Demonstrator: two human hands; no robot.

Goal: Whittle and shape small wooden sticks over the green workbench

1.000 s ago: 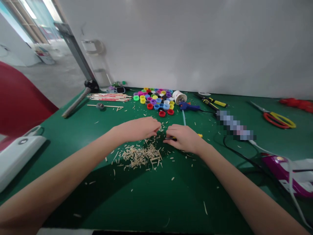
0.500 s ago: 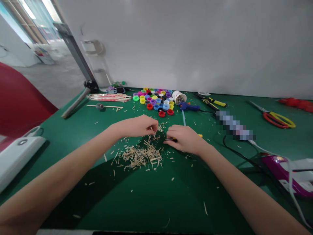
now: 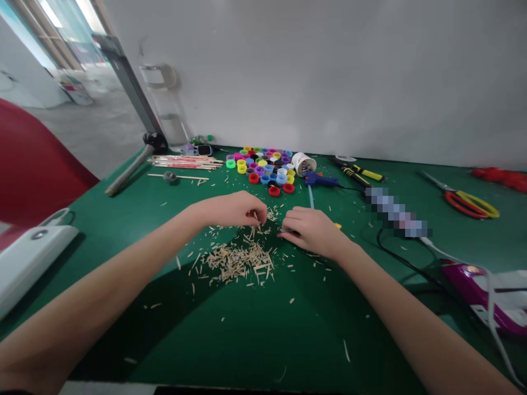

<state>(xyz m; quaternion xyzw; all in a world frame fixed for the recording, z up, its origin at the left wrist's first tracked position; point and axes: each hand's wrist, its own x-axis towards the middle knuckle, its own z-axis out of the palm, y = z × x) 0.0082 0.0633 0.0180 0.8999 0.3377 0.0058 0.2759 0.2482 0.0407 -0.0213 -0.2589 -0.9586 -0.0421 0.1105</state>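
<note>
My left hand (image 3: pixel 242 209) is closed in a pinch around a short wooden stick piece (image 3: pixel 257 218), above the far side of a pile of cut stick pieces (image 3: pixel 239 260). To its right, my right hand (image 3: pixel 310 230) is curled around a small tool, whose grey tip (image 3: pixel 286 231) shows between thumb and fingers. A yellow bit (image 3: pixel 338 225) shows behind that hand; whether it belongs to the tool I cannot tell. The palm hides most of the tool. The two hands are a short gap apart, with loose splinters scattered beneath them.
Colourful bottle caps (image 3: pixel 265 170), a tipped white cup (image 3: pixel 303 163) and a blue glue gun (image 3: pixel 320 180) lie beyond my hands. Packed sticks (image 3: pixel 187 162) are at back left. Scissors (image 3: pixel 465 197), a power strip cable (image 3: pixel 401 263) and a purple device (image 3: pixel 473 291) are at right.
Both hands stay almost in place, and the left still pinches the stick piece. The tip in my right hand shows less dark than before. The whole view has shifted slightly.
</note>
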